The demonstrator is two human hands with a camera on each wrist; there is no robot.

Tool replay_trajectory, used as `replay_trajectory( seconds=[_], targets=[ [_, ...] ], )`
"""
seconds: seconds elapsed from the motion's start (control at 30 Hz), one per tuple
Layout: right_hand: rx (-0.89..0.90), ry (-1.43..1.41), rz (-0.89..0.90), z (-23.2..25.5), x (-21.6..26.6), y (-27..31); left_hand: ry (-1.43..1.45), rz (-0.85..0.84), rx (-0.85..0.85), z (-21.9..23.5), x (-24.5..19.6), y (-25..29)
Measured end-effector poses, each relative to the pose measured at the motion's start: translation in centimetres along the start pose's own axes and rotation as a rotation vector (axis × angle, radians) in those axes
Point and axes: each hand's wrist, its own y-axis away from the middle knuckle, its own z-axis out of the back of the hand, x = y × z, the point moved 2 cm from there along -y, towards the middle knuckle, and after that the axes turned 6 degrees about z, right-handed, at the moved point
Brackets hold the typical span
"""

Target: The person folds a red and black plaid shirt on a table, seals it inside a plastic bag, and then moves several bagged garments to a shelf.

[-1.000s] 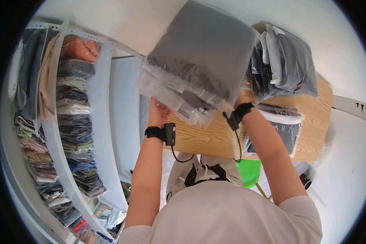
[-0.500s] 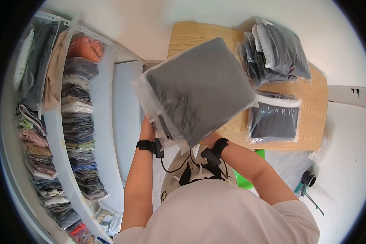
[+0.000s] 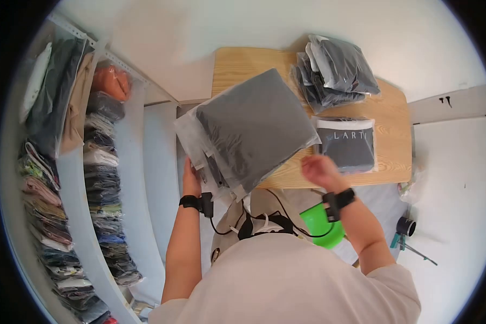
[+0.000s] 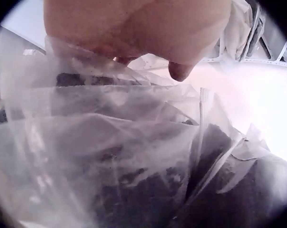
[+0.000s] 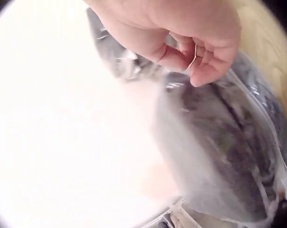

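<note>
A stack of dark folded garments in clear plastic bags [image 3: 259, 127] is tilted over the front left of the table in the head view. My left hand [image 3: 190, 181] grips its left edge, where loose plastic sticks out. In the left wrist view the left hand [image 4: 138, 28] lies across the crinkled bag ends, its other fingers hidden behind plastic. My right hand [image 3: 321, 170] is apart from the stack, right of its lower corner, with fingers loosely curled. The right wrist view shows the right hand [image 5: 191, 42] overlapping a bagged dark garment [image 5: 214, 147], nothing evident in its grasp.
On the wooden table [image 3: 394, 129] lie a bagged dark garment with white lettering [image 3: 348, 148] and, behind it, a pile of bagged garments [image 3: 343, 67]. Shelves of bagged clothes [image 3: 105, 178] line the left. A green stool [image 3: 321, 227] stands below the table's front edge.
The garment stack came down and toward me from high over the table, tilting as it turned. My right hand let go of its underside and moved right; the left hand kept its hold.
</note>
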Motion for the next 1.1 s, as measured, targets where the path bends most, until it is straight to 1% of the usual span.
replay_trajectory(
  seconds=[0.07, 0.1, 0.13, 0.17, 0.2, 0.23, 0.27, 0.3, 0.33, 0.37, 0.4, 0.43, 0.47, 0.53, 0.57, 0.6, 0.63, 0.7, 0.73, 0.77, 0.8, 0.83, 0.87, 0.9, 0.93, 0.97, 1.0, 1.07, 1.1],
  targets=[
    [0.192, 0.198, 0.191, -4.3, 6.0, 3.6, -0.084, -0.053, -0.028, 0.0, -0.1, 0.9],
    [0.173, 0.354, 0.345, -5.8, 8.2, 4.1, -0.075, -0.046, -0.039, -1.1, -0.5, 2.3],
    [0.159, 0.511, 0.498, -7.0, 10.0, 4.0, -0.187, -0.103, -0.036, -3.2, -1.7, 4.2],
    [0.161, 0.518, 0.485, -8.2, 10.8, 2.9, -0.301, -0.161, -0.034, -4.4, -2.3, 5.1],
    [0.152, 0.740, 0.618, -9.6, 11.2, 1.6, -0.294, -0.159, -0.049, -3.8, -1.7, 4.5],
    [0.146, 0.959, 0.752, -10.8, 11.0, 0.6, -0.364, -0.146, -0.056, -2.6, -0.8, 3.4],
    [0.159, 0.961, 0.740, -10.7, 10.2, -1.0, -0.434, -0.135, -0.065, -2.3, -0.7, 3.1],
    [0.219, 0.981, 0.720, -10.1, 8.9, -3.2, -0.432, -0.139, -0.080, -1.9, -0.6, 3.0],
    [0.279, 1.001, 0.702, -10.2, 7.9, -4.8, -0.450, -0.144, -0.056, -2.3, -0.8, 3.0],
    [0.291, 1.003, 0.694, -11.2, 6.6, -4.6, -0.465, -0.147, -0.031, -2.8, -1.0, 3.3],
    [0.244, 1.047, 0.638, -11.8, 5.2, -3.9, -0.460, -0.152, -0.044, -3.3, -1.3, 3.5],
    [0.196, 1.090, 0.581, -12.3, 3.8, -3.3, -0.468, -0.102, -0.100, -4.0, -1.9, 4.1],
    [0.205, 1.092, 0.575, -12.7, 2.7, -3.0, -0.476, -0.051, -0.153, -4.4, -2.2, 4.4],
    [0.046, 0.999, 0.596, -12.9, 1.3, -2.5, -0.426, -0.036, -0.138, -4.2, -2.3, 4.0],
    [0.050, 1.002, 0.594, -13.1, 0.5, -2.7, -0.376, -0.018, -0.117, -3.7, -2.2, 3.6],
    [0.013, 1.069, 0.677, -13.1, -0.2, -2.9, -0.373, -0.017, -0.120, -3.0, -1.8, 3.0],
    [-0.027, 1.134, 0.760, -13.0, -0.3, -3.1, -0.313, -0.009, -0.084, -1.8, -1.1, 1.9],
    [-0.037, 1.163, 0.746, -12.7, 1.3, -3.2, -0.185, 0.033, -0.015, 0.0, 0.0, 0.0],
    [-0.048, 1.194, 0.732, -12.6, 2.4, -3.3, -0.187, 0.034, -0.018, 0.1, 0.1, 0.1],
    [-0.085, 1.073, 0.549, -14.3, 4.5, -2.0, -0.301, -0.013, -0.091, 0.3, 0.2, 0.3],
    [-0.085, 1.073, 0.541, -13.8, 6.4, -2.8, -0.416, -0.058, -0.165, 0.5, 0.0, 0.4],
    [-0.026, 1.021, 0.459, -13.1, 8.4, -4.0, -0.418, -0.050, -0.171, 0.7, -0.3, 0.1],
    [0.029, 0.967, 0.375, -12.4, 9.8, -5.3, -0.366, -0.013, -0.117, 0.8, -0.5, -0.2],
    [0.018, 0.962, 0.361, -11.3, 10.6, -7.1, -0.315, 0.027, -0.061, 0.8, -0.6, -0.3],
    [0.003, 0.940, 0.196, -9.7, 10.8, -9.5, -0.319, 0.041, -0.064, 0.1, -1.1, 0.0],
    [-0.005, 0.915, 0.035, -8.4, 10.6, -11.9, -0.293, 0.141, -0.084, -0.8, -1.9, 0.5],
    [-0.006, 0.914, 0.026, -7.1, 10.2, -14.3, -0.265, 0.240, -0.107, -1.2, -2.1, 0.7],
    [0.138, 0.980, -0.057, -7.1, 8.4, -16.5, -0.214, 0.261, -0.116, -0.8, -1.8, 0.2],
    [0.229, 0.903, -0.046, -7.0, 7.8, -17.1, -0.164, 0.275, -0.116, -0.4, -1.7, 0.1]
  ],
)
